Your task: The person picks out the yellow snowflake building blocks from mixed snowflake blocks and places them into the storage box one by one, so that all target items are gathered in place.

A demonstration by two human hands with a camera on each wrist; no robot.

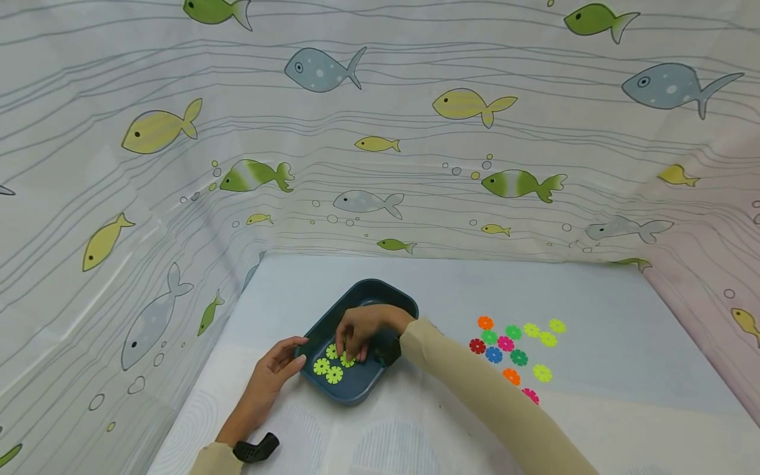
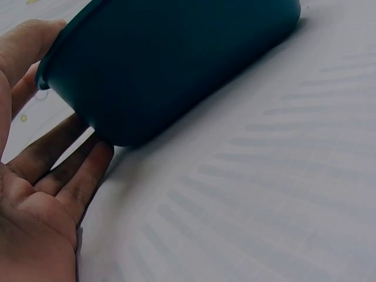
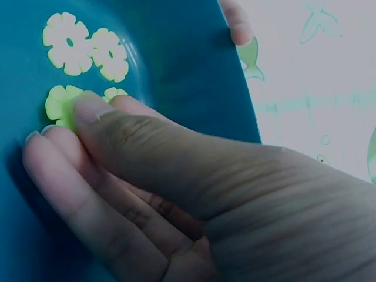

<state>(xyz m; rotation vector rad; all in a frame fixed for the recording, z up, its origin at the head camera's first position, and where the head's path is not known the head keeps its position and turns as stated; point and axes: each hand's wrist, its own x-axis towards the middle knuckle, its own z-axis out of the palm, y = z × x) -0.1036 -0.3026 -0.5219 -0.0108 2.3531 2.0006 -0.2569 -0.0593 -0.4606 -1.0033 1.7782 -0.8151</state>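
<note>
Apparently partway: four visible yellow flowers [image 1: 334, 375] in tub [image 1: 350, 395], right hand [image 1: 365, 326] pinching one, left hand [image 1: 270, 376] gripping tub's edge, mixed-colour flowers [image 1: 493, 355], yellow included, left on worktop [image 1: 451, 290].

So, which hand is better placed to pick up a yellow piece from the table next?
Probably the right hand: the loose yellow pieces lie on its side of the tray, though its fingers seem busy with another piece inside. The left hand holds the tray's opposite end.
</note>
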